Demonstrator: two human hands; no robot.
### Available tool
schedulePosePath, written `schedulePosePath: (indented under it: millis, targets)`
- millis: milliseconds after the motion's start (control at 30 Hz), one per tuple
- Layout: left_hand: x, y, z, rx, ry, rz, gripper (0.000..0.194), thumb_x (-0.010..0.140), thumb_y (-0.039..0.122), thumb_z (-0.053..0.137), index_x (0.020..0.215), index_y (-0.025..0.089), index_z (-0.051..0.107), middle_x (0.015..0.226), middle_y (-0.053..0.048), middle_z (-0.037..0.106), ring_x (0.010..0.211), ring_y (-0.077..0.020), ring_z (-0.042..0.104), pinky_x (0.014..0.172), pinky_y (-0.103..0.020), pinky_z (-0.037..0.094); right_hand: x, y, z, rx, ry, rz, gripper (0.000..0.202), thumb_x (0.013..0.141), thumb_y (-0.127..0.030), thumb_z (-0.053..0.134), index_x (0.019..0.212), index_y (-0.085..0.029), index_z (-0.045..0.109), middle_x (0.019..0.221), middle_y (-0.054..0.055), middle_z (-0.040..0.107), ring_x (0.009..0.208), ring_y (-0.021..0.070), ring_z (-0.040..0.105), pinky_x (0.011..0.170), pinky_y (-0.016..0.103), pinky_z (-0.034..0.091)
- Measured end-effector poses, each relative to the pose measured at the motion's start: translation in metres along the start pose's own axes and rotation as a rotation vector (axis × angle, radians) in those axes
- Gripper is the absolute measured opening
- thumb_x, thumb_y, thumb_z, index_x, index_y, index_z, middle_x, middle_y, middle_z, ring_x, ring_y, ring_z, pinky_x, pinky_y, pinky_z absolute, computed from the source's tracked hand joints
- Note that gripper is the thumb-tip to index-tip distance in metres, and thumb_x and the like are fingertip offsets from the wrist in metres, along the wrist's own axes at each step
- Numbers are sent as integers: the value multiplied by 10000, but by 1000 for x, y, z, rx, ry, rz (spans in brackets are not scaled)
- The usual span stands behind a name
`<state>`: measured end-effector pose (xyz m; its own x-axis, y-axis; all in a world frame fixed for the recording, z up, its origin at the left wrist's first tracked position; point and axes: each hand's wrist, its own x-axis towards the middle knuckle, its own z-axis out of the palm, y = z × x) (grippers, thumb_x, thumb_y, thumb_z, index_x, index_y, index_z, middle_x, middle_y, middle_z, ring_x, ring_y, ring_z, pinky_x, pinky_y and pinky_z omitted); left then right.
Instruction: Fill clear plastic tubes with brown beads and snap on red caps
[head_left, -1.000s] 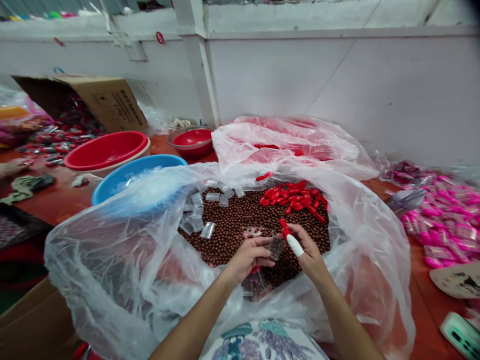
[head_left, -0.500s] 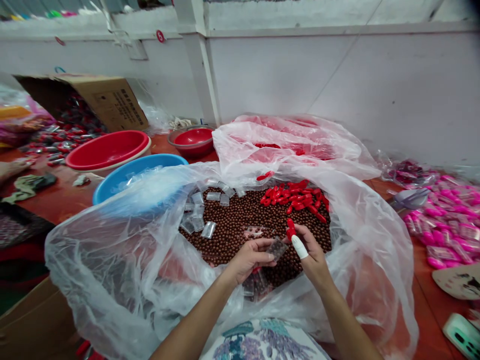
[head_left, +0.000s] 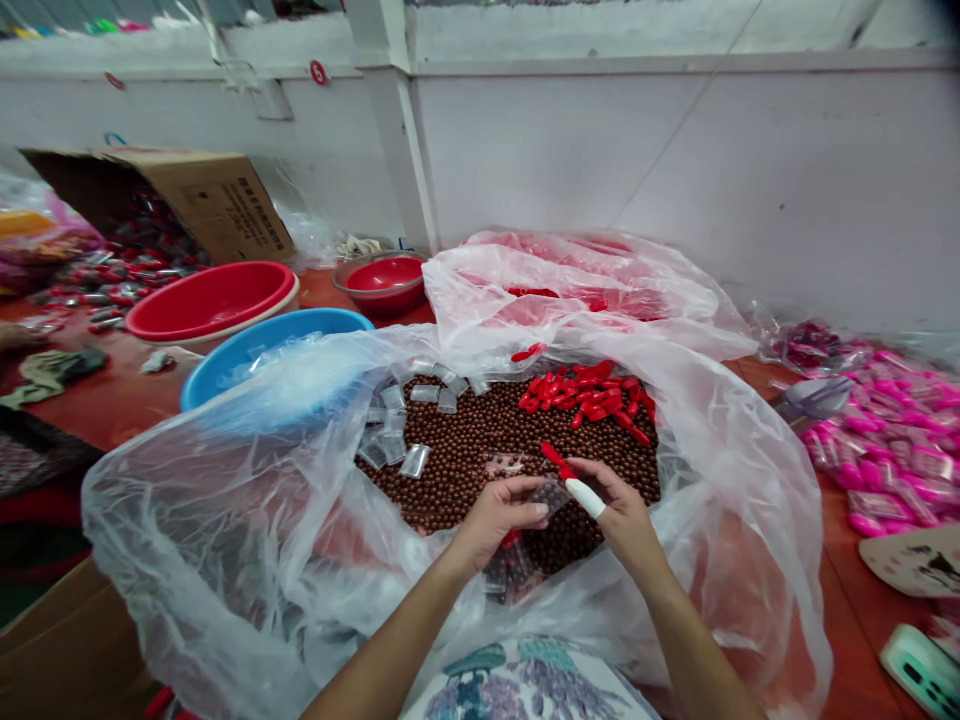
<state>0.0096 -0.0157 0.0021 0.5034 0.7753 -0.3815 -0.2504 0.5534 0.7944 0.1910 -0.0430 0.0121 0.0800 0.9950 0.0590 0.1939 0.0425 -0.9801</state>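
Note:
My left hand (head_left: pixel 499 515) pinches a small clear plastic sleeve (head_left: pixel 553 495) between thumb and fingers. My right hand (head_left: pixel 619 510), with a white cover on one finger, grips a red plastic piece (head_left: pixel 555 458) that points up and left, close to the sleeve. Both hands are over a heap of small brown balls (head_left: pixel 465 440) inside a large clear plastic bag (head_left: pixel 300 540). On the balls lie several clear sleeves (head_left: pixel 415 461) at the left and a pile of red pieces (head_left: pixel 592 390) at the far right. Another red piece lies partly hidden under my left hand.
Left of the bag stand a blue basin (head_left: pixel 281 330) and a red basin (head_left: pixel 217 300). Behind is a smaller red bowl (head_left: pixel 386 280). A tipped cardboard box (head_left: pixel 217 210) spills red-and-clear items. Pink packets (head_left: pixel 900 430) and a phone-like mint object (head_left: pixel 926 665) lie at the right.
In my right hand the red piece has tilted over to the left and moved nearer the clear sleeve. My left hand keeps hold of the sleeve, almost in place.

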Motion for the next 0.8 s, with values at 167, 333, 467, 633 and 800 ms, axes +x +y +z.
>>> schedulePosePath:
  millis: [167, 333, 467, 633, 800]
  targets:
    - [1, -3, 0, 97, 20, 79, 465, 590, 247, 769, 1030, 137, 668, 995, -82, 664, 777, -164, 602, 721, -294, 501, -3, -2, 0, -48, -29, -84, 261, 779, -351, 595, 1015, -270, 674, 957, 44, 648, 911, 207, 585, 828, 350, 458]
    - [1, -4, 3, 120, 16, 116, 420, 612, 238, 752, 1013, 136, 679, 918, -65, 679, 716, -149, 593, 697, -289, 499, -9, 1, 5, -79, 5, -170, 249, 826, -292, 547, 1049, -294, 658, 1005, 37, 649, 945, 200, 595, 854, 358, 459]
    - [0, -9, 7, 19, 37, 177, 394, 598, 195, 756, 983, 143, 688, 907, -57, 683, 787, -172, 601, 748, -296, 489, -15, 4, 12, -173, 33, -251, 398, 777, -273, 611, 1170, -322, 575, 1156, 28, 612, 1068, 223, 557, 937, 386, 430]
    - [-6, -10, 12, 70, 45, 249, 333, 632, 193, 729, 963, 176, 700, 925, -43, 688, 837, -193, 604, 814, -316, 465, -21, 2, 23, -140, 59, -237, 357, 831, -246, 520, 1177, -316, 572, 1199, 17, 598, 1122, 214, 535, 1000, 422, 385]
    - [-14, -4, 17, 327, 82, 415, 324, 681, 193, 690, 1005, 191, 692, 1033, -40, 668, 975, -213, 569, 933, -304, 384, -23, -1, 30, -30, 186, -114, 271, 853, -265, 499, 1090, -278, 632, 1134, 37, 635, 1063, 213, 573, 967, 436, 415]
